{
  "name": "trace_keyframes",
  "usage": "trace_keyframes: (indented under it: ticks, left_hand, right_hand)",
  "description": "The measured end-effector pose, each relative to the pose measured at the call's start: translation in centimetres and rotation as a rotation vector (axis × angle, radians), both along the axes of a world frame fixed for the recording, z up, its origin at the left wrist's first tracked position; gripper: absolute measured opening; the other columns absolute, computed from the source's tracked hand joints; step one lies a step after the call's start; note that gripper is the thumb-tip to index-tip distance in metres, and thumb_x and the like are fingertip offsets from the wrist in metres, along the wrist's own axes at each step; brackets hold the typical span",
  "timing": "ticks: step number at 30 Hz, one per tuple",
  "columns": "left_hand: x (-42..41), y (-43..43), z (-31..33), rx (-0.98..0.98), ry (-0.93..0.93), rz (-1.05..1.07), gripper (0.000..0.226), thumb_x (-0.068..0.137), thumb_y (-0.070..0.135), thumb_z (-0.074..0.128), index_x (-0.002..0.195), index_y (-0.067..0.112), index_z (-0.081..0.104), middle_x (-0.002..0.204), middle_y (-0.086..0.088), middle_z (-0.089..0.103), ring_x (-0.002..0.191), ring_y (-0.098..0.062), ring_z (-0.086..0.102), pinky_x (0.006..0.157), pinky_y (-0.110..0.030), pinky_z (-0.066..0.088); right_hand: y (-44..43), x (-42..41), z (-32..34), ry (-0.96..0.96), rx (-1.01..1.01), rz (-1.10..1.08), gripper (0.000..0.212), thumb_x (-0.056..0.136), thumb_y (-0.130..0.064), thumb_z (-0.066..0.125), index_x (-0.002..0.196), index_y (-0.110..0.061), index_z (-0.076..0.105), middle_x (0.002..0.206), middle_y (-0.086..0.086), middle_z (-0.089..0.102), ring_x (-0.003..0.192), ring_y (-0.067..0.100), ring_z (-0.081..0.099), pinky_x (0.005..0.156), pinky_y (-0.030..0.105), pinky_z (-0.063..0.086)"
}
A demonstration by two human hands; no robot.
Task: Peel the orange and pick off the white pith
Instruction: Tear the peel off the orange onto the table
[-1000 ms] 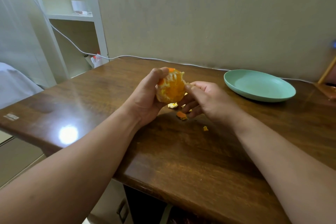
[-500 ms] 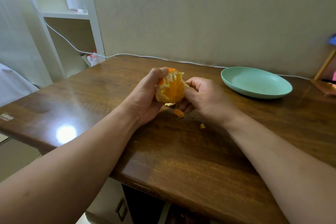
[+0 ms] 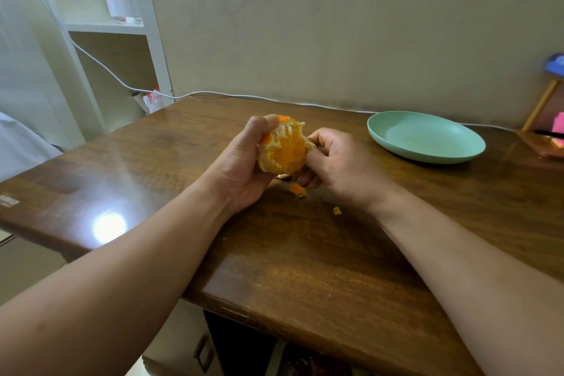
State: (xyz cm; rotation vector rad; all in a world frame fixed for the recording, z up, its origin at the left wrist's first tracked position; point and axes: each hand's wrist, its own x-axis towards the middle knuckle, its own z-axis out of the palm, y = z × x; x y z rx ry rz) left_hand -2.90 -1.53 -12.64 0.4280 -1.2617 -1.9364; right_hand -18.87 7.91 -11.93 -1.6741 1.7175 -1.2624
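Observation:
A mostly peeled orange (image 3: 285,148), orange flesh with white pith patches and a bit of peel at its top, is held just above the wooden table (image 3: 320,253). My left hand (image 3: 244,162) grips it from the left, thumb over the top. My right hand (image 3: 338,162) is at its right side, fingers curled, thumb and fingertips pinching the pith or peel at the orange's right edge. Small peel scraps (image 3: 297,190) lie on the table below the hands.
A pale green plate (image 3: 427,137) stands at the back right. A white cable (image 3: 213,94) runs along the wall edge. A wooden stand with coloured items (image 3: 546,131) is at the far right. White shelves (image 3: 116,27) stand at the left.
My right hand has moved in against the orange's right side and curled its fingers onto it. The left hand keeps the same grip. The view has shifted slightly.

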Motion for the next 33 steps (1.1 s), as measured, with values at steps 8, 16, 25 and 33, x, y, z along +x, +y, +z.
trace_keyframes:
  ticks: [8, 16, 25, 33]
  left_hand:
    - [-0.2, 0.4, 0.0, 0.017, 0.018, 0.008, 0.031, 0.095, 0.034, 0.062, 0.089, 0.014, 0.084, 0.093, -0.011, 0.077, 0.089, -0.024, 0.074, 0.093, -0.044, 0.057]
    - [0.2, -0.3, 0.2, 0.109, -0.023, -0.014, 0.049, 0.103, 0.048, 0.054, 0.124, 0.005, 0.065, 0.12, -0.021, 0.065, 0.108, -0.033, 0.065, 0.097, -0.046, 0.057]
    - [0.8, 0.1, 1.0, 0.037, -0.141, -0.042, 0.045, 0.107, 0.046, 0.053, 0.125, 0.008, 0.067, 0.119, -0.019, 0.069, 0.102, -0.032, 0.069, 0.091, -0.047, 0.059]
    - [0.7, -0.1, 0.7, 0.12, -0.134, -0.102, 0.05, 0.102, 0.054, 0.057, 0.121, 0.009, 0.068, 0.12, -0.019, 0.068, 0.106, -0.034, 0.068, 0.105, -0.054, 0.053]
  right_hand:
    - [0.0, 0.0, -0.2, 0.096, -0.074, -0.045, 0.018, 0.11, -0.028, 0.057, 0.104, -0.016, 0.069, 0.079, 0.001, 0.077, 0.07, 0.013, 0.075, 0.064, 0.039, 0.064]
    - [0.0, -0.6, 0.1, -0.014, -0.041, 0.028, 0.025, 0.111, -0.028, 0.056, 0.1, -0.009, 0.067, 0.08, 0.008, 0.078, 0.069, 0.023, 0.074, 0.063, 0.042, 0.061]
    - [0.5, -0.9, 0.7, 0.285, -0.172, -0.095, 0.022, 0.109, -0.028, 0.056, 0.09, -0.02, 0.065, 0.077, 0.001, 0.072, 0.072, 0.023, 0.07, 0.066, 0.053, 0.059]
    - [0.8, -0.5, 1.2, 0.18, -0.158, -0.032, 0.017, 0.106, -0.015, 0.062, 0.09, -0.01, 0.068, 0.071, 0.001, 0.073, 0.06, 0.013, 0.068, 0.056, 0.037, 0.056]
